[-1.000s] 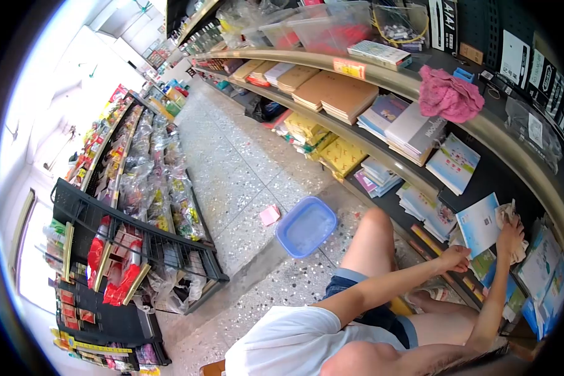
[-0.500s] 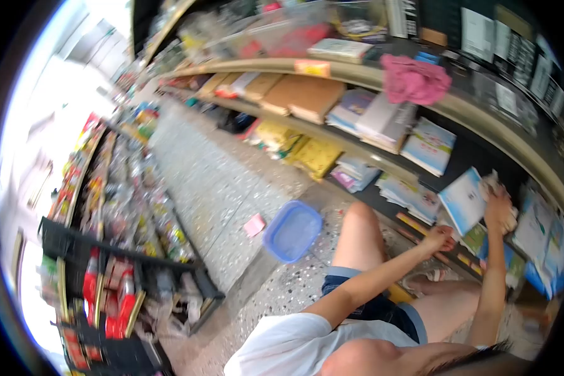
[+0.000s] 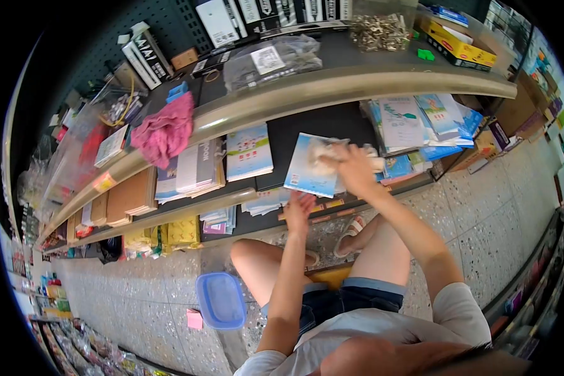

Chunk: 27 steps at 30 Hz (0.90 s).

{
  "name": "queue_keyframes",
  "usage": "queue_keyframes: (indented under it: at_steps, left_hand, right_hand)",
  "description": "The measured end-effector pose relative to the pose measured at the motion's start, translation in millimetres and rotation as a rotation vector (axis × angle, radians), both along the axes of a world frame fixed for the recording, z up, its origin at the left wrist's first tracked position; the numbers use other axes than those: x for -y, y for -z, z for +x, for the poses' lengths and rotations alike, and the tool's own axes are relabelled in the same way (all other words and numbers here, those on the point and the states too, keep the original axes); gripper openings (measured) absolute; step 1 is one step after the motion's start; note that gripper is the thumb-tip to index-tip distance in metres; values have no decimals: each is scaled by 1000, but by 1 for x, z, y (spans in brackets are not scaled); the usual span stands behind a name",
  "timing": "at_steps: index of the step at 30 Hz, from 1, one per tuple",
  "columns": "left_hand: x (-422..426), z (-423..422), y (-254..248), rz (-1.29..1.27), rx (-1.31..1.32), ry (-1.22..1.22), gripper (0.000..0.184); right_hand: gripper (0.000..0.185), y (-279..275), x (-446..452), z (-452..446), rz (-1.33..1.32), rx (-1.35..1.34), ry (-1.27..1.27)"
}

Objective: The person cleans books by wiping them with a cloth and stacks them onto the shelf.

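Note:
A light blue and white booklet [image 3: 306,170] lies tilted at the front of the middle shelf. My right hand [image 3: 352,168] presses a crumpled whitish cloth [image 3: 324,156] onto its upper right part, fingers bent over the cloth. Just below the booklet's lower edge is my left hand [image 3: 299,210], palm turned up and fingers apart, holding nothing. To the left on the same shelf lies a blue and green booklet stack [image 3: 249,152]. A pink cloth [image 3: 164,130] hangs over the upper shelf's edge.
More booklets [image 3: 402,125] are piled right of my right hand. The upper shelf's metal edge [image 3: 282,108] runs above both hands. A blue plastic basin [image 3: 222,302] stands on the floor at left, beside a pink paper piece [image 3: 194,319]. Yellow packs [image 3: 182,234] sit low on the left.
The view has swung round to the right, so the shelf now faces me. The cloth in my right hand has moved onto the booklet. My left hand's fingers have opened.

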<state>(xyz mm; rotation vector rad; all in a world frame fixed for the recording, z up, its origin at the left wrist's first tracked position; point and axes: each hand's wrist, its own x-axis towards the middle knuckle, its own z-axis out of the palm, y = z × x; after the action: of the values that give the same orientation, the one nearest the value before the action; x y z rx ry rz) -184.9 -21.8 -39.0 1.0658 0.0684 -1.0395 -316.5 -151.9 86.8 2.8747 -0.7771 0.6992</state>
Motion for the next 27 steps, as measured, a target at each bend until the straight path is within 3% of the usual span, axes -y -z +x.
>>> queue_keyframes:
  at_steps: [3, 9, 14, 17, 20, 24, 27]
  left_hand:
    - [12, 19, 1, -34, 9, -80, 36]
    - [12, 31, -14, -50, -12, -33, 27]
    - [16, 31, -6, 1, 86, -34, 25]
    - [11, 32, -10, -13, 147, -41, 28]
    - [3, 15, -22, 289, 640, -211, 39]
    - [-3, -15, -43, 324, 1872, -75, 51]
    - [11, -38, -56, 295, 1931, 210, 54]
  right_hand:
    - [38, 16, -19, 22, -70, -54, -147]
    - [30, 38, -40, 34, -112, -90, -156]
    - [27, 40, -23, -52, -33, -353, 51]
    - [33, 19, -22, -106, -24, -281, 195]
    - [42, 18, -26, -133, 87, -100, 327]
    - [56, 31, -33, -138, 232, 17, 374]
    - [53, 41, -41, -129, 297, 35, 374]
